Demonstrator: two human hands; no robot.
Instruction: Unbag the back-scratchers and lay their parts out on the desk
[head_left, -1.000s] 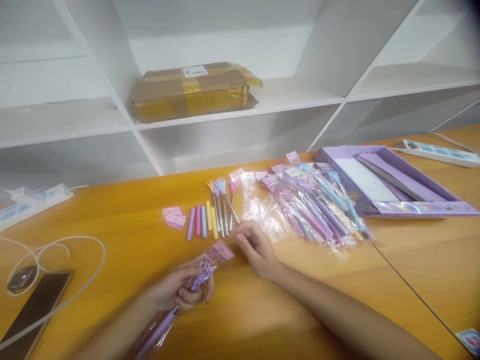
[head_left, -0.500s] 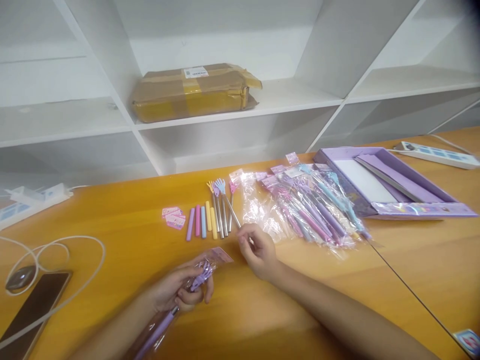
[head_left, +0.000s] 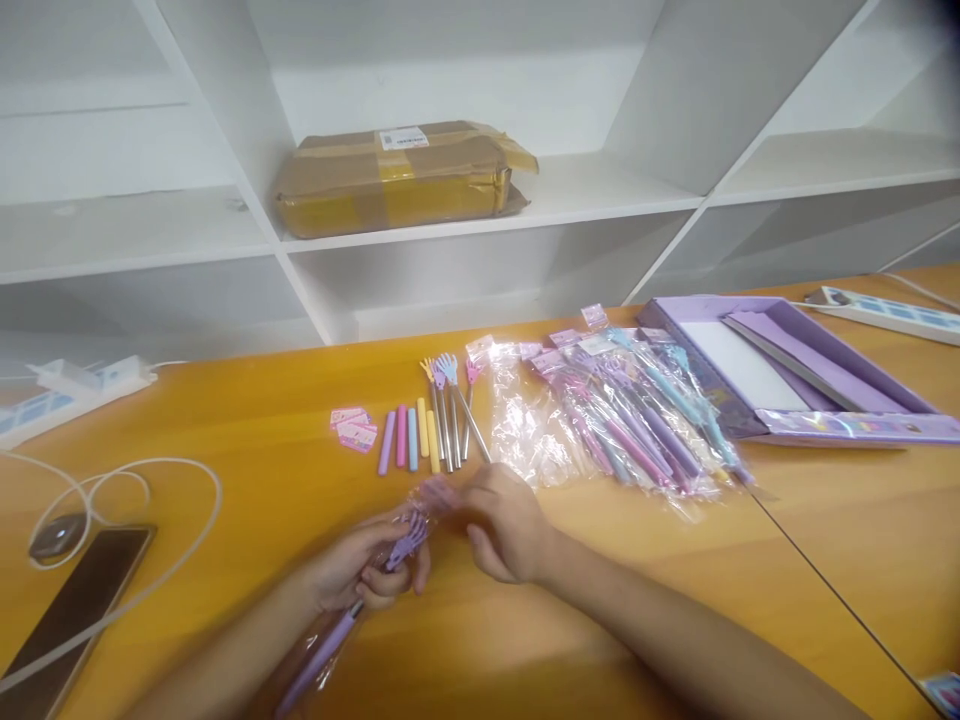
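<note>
Centrally, above a wooden table (head_left: 487,650), the left hand (head_left: 352,568) curls its fingers around a purple back scratcher (head_left: 406,545) in a clear wrapper (head_left: 325,677), while the right hand (head_left: 510,525) is at the wrapper's blurred pink card (head_left: 433,494), its fingertips too hidden to tell whether they pinch it.

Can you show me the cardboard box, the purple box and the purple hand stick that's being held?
Cardboard box (head_left: 409,203), head view: on its front side.
Purple box (head_left: 847,425), head view: on its front wall.
Purple hand stick (head_left: 321,655), head view: on its handle.
</note>
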